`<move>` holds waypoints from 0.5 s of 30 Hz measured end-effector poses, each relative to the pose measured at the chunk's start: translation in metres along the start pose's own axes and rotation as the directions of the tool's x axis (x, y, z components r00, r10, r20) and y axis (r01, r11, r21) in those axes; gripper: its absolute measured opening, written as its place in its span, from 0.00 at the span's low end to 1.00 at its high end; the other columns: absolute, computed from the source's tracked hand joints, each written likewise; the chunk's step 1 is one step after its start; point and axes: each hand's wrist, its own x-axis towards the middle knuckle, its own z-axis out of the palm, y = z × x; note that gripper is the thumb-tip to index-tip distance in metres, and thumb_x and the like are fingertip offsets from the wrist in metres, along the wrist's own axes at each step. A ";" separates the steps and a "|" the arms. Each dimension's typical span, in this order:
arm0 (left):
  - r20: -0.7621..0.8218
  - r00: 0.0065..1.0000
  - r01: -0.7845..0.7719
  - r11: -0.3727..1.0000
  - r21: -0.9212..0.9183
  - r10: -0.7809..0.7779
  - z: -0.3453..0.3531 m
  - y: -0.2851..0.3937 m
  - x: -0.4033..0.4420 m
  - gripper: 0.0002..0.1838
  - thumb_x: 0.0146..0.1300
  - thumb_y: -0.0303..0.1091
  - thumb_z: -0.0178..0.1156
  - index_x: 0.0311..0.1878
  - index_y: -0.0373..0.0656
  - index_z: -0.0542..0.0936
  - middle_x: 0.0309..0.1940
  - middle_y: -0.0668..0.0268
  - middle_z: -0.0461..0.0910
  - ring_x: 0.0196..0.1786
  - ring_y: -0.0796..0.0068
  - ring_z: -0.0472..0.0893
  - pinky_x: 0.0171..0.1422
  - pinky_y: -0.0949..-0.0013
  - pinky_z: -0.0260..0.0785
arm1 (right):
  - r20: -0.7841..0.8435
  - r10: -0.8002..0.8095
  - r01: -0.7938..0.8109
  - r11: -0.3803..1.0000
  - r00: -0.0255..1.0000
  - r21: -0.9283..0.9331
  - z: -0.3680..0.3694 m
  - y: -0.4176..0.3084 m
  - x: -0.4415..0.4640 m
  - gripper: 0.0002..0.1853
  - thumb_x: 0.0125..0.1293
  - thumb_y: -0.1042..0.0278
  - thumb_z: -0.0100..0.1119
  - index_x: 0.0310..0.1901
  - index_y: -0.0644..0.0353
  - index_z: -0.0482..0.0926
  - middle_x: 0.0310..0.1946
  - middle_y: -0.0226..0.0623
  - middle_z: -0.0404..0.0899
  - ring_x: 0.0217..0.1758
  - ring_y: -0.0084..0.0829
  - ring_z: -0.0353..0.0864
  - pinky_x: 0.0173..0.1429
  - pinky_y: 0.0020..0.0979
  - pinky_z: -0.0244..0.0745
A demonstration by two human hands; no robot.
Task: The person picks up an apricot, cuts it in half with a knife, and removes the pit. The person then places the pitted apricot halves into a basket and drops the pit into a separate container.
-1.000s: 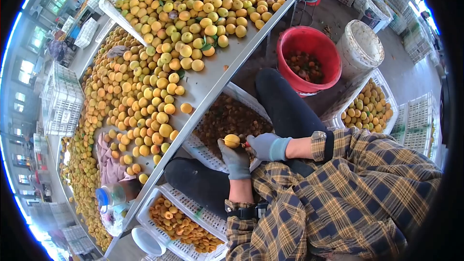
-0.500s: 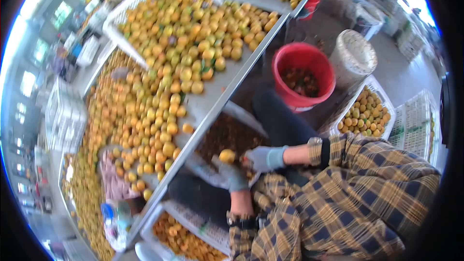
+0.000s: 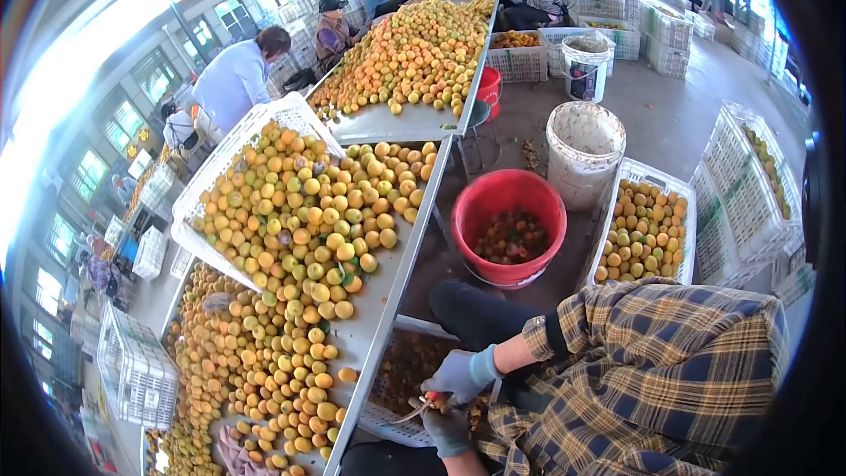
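My right hand (image 3: 458,376), in a grey-blue glove, is closed and meets my left hand (image 3: 448,432) over a white crate (image 3: 377,423) at my legs. Grey fabric also covers my left hand, whose fingers are curled upward. Between the two hands shows a small red and pale thing (image 3: 433,397), with a thin, curved pale strip pointing left. Fingers hide most of it, so I cannot make out its kind or which hand grips it. Dark, brownish scraps (image 3: 410,366) lie in the crate beneath.
Yellow-orange apricot-like fruit (image 3: 308,211) covers much of the metal table (image 3: 379,300), some spilling from a tipped white crate (image 3: 189,203). On the floor stand a red bucket (image 3: 508,273) with scraps, a white bucket (image 3: 582,185) and a fruit crate (image 3: 692,238). People work at the far tables.
The view has tilted up, showing more of the hall and other people. My hands have come closer together. The yellow fruit seen at my left hand before no longer shows plainly.
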 end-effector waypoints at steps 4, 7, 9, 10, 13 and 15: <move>0.028 0.951 0.300 0.902 -0.310 -0.307 -0.001 0.019 -0.001 0.25 0.59 0.28 0.59 0.58 0.38 0.63 0.48 0.58 0.72 0.49 0.67 0.76 0.52 0.65 0.72 | 0.027 0.026 -0.026 1.000 0.999 0.009 -0.012 -0.002 0.002 0.23 0.54 0.52 0.61 0.49 0.53 0.72 0.29 0.42 0.81 0.35 0.46 0.81 0.36 0.42 0.73; 0.054 0.998 0.028 0.997 0.078 -0.032 0.002 0.020 -0.004 0.25 0.60 0.34 0.59 0.58 0.38 0.63 0.46 0.60 0.73 0.46 0.70 0.76 0.47 0.68 0.74 | -0.022 -0.110 0.109 0.993 0.994 -0.042 -0.007 0.003 -0.001 0.27 0.53 0.52 0.62 0.53 0.53 0.70 0.26 0.41 0.80 0.33 0.45 0.81 0.33 0.41 0.72; 0.109 0.965 -0.261 0.890 0.375 0.237 0.001 0.023 -0.007 0.28 0.58 0.36 0.62 0.59 0.38 0.63 0.46 0.60 0.73 0.46 0.70 0.76 0.46 0.68 0.74 | -0.008 -0.126 0.126 0.991 0.992 -0.038 -0.004 0.007 0.001 0.28 0.53 0.52 0.62 0.55 0.53 0.69 0.26 0.41 0.80 0.32 0.45 0.81 0.32 0.41 0.72; 0.243 0.858 -0.499 0.617 0.609 0.453 0.000 0.024 -0.008 0.30 0.57 0.37 0.64 0.59 0.38 0.63 0.45 0.60 0.73 0.46 0.71 0.76 0.46 0.69 0.73 | -0.001 -0.141 0.141 0.990 0.990 -0.032 -0.004 0.008 0.001 0.30 0.52 0.53 0.62 0.56 0.53 0.68 0.26 0.41 0.79 0.31 0.45 0.81 0.31 0.41 0.72; 0.222 0.877 -0.460 0.607 0.648 0.427 -0.010 0.009 -0.006 0.39 0.51 0.36 0.66 0.62 0.33 0.58 0.48 0.56 0.72 0.47 0.66 0.76 0.50 0.65 0.72 | -0.025 -0.227 0.225 0.972 0.974 -0.061 -0.003 0.012 0.004 0.31 0.51 0.53 0.63 0.57 0.53 0.67 0.27 0.41 0.79 0.29 0.46 0.80 0.29 0.41 0.71; 0.209 0.895 -0.422 0.594 0.685 0.394 -0.018 -0.003 -0.005 0.47 0.46 0.34 0.68 0.65 0.28 0.52 0.50 0.52 0.71 0.49 0.61 0.76 0.53 0.60 0.70 | -0.054 -0.290 0.285 0.955 0.956 -0.086 0.001 0.017 0.005 0.32 0.51 0.53 0.62 0.57 0.53 0.67 0.27 0.40 0.79 0.28 0.46 0.80 0.29 0.41 0.72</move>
